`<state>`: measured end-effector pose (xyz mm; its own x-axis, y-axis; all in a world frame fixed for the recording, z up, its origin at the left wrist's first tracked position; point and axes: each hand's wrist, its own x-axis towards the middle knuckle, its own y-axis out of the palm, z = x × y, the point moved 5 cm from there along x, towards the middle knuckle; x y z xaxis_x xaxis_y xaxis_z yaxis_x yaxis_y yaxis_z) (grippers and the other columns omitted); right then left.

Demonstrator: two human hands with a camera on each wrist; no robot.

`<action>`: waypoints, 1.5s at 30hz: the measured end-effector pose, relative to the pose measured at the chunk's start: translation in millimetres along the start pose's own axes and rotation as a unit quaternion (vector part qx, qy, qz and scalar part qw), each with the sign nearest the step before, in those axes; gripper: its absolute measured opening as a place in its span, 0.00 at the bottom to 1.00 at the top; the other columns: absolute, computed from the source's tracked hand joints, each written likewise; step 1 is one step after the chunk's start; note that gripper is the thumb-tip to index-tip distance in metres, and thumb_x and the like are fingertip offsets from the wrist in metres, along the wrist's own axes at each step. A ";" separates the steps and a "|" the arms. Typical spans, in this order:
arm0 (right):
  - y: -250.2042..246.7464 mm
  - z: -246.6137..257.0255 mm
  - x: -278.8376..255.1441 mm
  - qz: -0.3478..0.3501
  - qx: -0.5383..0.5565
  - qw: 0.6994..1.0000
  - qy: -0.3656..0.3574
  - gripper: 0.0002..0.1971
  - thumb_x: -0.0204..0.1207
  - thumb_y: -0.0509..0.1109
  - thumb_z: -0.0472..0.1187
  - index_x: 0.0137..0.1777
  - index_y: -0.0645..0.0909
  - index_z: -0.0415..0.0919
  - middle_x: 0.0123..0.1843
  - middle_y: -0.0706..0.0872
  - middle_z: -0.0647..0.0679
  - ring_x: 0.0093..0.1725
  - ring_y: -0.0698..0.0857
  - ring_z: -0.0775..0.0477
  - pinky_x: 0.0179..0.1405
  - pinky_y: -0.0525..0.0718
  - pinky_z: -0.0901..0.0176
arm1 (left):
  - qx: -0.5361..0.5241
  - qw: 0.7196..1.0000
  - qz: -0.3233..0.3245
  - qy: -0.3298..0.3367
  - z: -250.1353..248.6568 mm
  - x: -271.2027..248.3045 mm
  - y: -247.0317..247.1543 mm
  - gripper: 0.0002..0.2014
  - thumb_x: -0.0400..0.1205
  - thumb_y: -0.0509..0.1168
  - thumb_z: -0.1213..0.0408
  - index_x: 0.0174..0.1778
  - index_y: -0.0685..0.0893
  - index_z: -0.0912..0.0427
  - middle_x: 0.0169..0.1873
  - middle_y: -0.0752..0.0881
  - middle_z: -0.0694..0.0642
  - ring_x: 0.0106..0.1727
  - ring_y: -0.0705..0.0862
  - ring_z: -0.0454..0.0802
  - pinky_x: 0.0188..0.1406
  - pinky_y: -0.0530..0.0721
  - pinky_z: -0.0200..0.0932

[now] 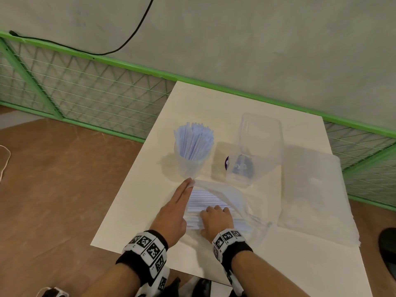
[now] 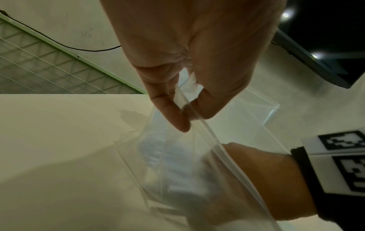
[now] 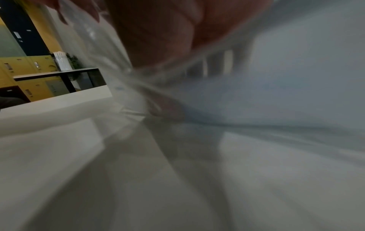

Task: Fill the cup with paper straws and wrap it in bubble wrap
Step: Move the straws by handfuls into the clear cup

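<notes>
A clear plastic cup (image 1: 191,166) stands upright on the white table, packed with pale blue-white paper straws (image 1: 194,140). In front of it lies a clear zip bag (image 1: 235,200) with more straws (image 1: 203,200) inside. My left hand (image 1: 189,183) pinches the bag's mouth edge (image 2: 199,125) between thumb and finger and holds it up. My right hand (image 1: 214,211) is inside the bag, fingers curled over the straw bundle. A bubble wrap sheet (image 1: 310,189) lies flat at the right. The right wrist view is blurred by the bag's film.
A clear rectangular container (image 1: 259,146) stands right of the cup, with a purple-labelled thing behind it. The white table (image 1: 150,211) ends close on the left over brown floor. A green mesh fence (image 1: 85,93) runs behind.
</notes>
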<state>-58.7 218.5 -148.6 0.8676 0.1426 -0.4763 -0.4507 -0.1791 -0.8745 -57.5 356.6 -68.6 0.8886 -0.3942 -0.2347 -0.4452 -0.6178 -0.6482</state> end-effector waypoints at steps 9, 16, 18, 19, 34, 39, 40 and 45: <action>-5.1 -0.1 -9.1 -0.044 0.031 0.998 -0.016 0.19 0.79 0.62 0.37 0.70 0.70 0.43 0.64 0.83 0.44 0.64 0.79 0.38 0.64 0.71 0.43 | -0.007 1.000 0.001 -0.007 0.1 -2.1 -0.1 0.51 0.72 0.57 0.85 0.86 0.48 0.41 0.82 0.39 0.26 0.67 0.79 0.43 0.52 0.83 0.36; -4.9 -0.7 -6.9 -0.013 0.035 0.999 -0.013 0.19 0.78 0.66 0.45 0.68 0.76 0.42 0.69 0.78 0.44 0.68 0.76 0.38 0.67 0.71 0.43 | 0.005 1.000 0.000 -0.008 1.4 -0.8 -1.0 0.52 0.72 0.57 0.85 0.86 0.48 0.41 0.81 0.39 0.25 0.61 0.81 0.45 0.48 0.85 0.40; -2.9 -1.1 -7.3 -0.015 0.041 0.999 -0.018 0.22 0.78 0.67 0.48 0.71 0.75 0.43 0.70 0.77 0.45 0.69 0.76 0.39 0.68 0.70 0.43 | 0.006 1.000 -0.001 -0.008 1.1 -0.8 -1.6 0.52 0.72 0.57 0.85 0.86 0.48 0.40 0.81 0.39 0.24 0.61 0.81 0.45 0.49 0.85 0.40; -2.1 -0.9 -7.7 -0.018 0.046 0.999 -0.022 0.22 0.78 0.67 0.48 0.71 0.74 0.43 0.71 0.76 0.45 0.69 0.76 0.39 0.68 0.70 0.42 | 0.007 1.000 -0.001 -0.008 1.2 -0.7 -1.8 0.52 0.72 0.57 0.85 0.86 0.48 0.40 0.81 0.39 0.24 0.60 0.82 0.45 0.49 0.85 0.41; -22.9 -24.5 -29.5 -0.117 0.243 0.963 -0.014 0.13 0.78 0.64 0.54 0.57 0.77 0.48 0.49 0.88 0.47 0.50 0.85 0.42 0.49 0.78 0.55 | -0.005 1.000 -0.014 -0.001 6.8 1.0 -4.7 0.51 0.72 0.57 0.86 0.86 0.48 0.41 0.82 0.40 0.26 0.68 0.78 0.42 0.47 0.75 0.23; -58.9 -29.5 -54.4 -0.242 0.572 0.784 -0.001 0.18 0.74 0.69 0.55 0.29 0.73 0.45 0.26 0.74 0.53 0.28 0.73 0.56 0.31 0.72 0.63 | -0.004 1.000 -0.019 0.005 9.4 4.3 -3.6 0.51 0.71 0.58 0.86 0.86 0.49 0.42 0.83 0.41 0.28 0.66 0.79 0.45 0.37 0.70 0.18; -62.9 -29.5 -57.2 -0.245 0.611 0.753 0.004 0.16 0.74 0.71 0.51 0.30 0.76 0.43 0.27 0.77 0.52 0.29 0.76 0.56 0.33 0.75 0.64 | -0.004 1.000 -0.021 0.007 10.0 4.5 -3.8 0.51 0.71 0.58 0.86 0.86 0.49 0.42 0.83 0.42 0.28 0.66 0.79 0.45 0.38 0.70 0.18; -55.4 -35.1 -60.6 -0.217 0.594 0.772 0.070 0.08 0.68 0.77 0.43 0.36 0.80 0.45 0.35 0.84 0.54 0.36 0.83 0.57 0.37 0.80 0.67 | -0.001 1.000 -0.025 0.014 9.3 4.8 -4.7 0.51 0.71 0.58 0.86 0.86 0.51 0.43 0.83 0.43 0.28 0.65 0.80 0.46 0.48 0.83 0.36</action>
<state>-78.9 185.6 -68.1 0.9679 -0.1824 -0.1729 0.0857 0.8862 -0.4553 -50.2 364.0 -73.4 0.9067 -0.3811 -0.1810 -0.3997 -0.6388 -0.6574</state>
